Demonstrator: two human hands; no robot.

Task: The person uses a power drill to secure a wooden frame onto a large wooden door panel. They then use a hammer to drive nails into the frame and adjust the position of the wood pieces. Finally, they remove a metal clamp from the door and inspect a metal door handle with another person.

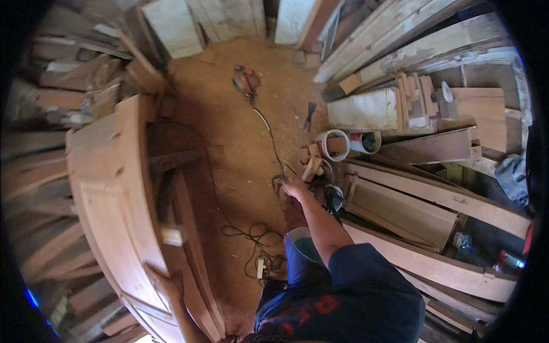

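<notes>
My right hand (294, 187) reaches down to the sawdust-covered floor (240, 143), its fingers curled on a loop of thin black power cable (278, 182). The cable runs up the floor to an orange and green power tool (246, 83) lying farther away. Just right of my hand lies a dark round-headed tool (333, 197), beside small wood offcuts (311, 167). My left hand is out of view. My dark blue sleeve and shorts fill the lower middle.
A large curved wooden door panel (114, 188) stands on the left. Long planks (434, 197) are stacked on the right, with two white pipe pieces (334, 143) near them. Tangled cable and a white socket strip (260, 266) lie by my foot.
</notes>
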